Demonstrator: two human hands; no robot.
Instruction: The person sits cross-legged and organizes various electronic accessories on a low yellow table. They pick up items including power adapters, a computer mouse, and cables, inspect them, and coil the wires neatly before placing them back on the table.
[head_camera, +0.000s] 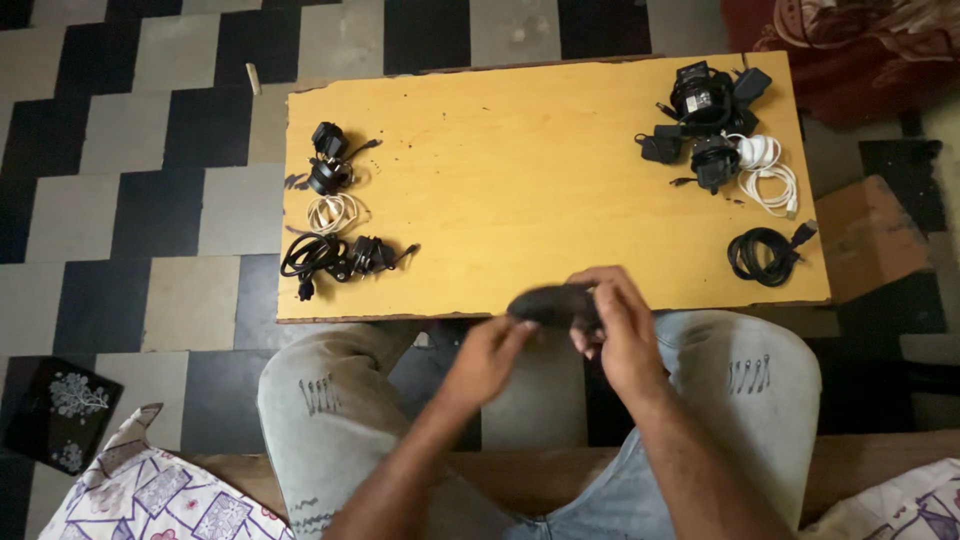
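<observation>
I'm sitting at the near edge of the yellow counter (520, 190), knees under it, w/ both hands meeting over that edge. My left hand (487, 358) and right hand (620, 325) are both gripping a dark bundled cable (553, 303) btwn them; it's blurred, so can't tell exactly what kind. Left fingers (515, 330) are curling shut on its left end; right fingers (598, 290) are wrapping closed over its right end.

Far left on the counter: a black adapter w/ cord (328, 158), a coiled white cable (335, 212) just nearer, then a black tangle of cords (335, 258) nearest. Far right corner: a heap of black chargers (705, 115), w/ a white cable bundle (768, 170) touching its right side. A coiled black cable (765, 253) is lying apart, near the right edge. Checkered floor (120, 200) is showing on the left.
</observation>
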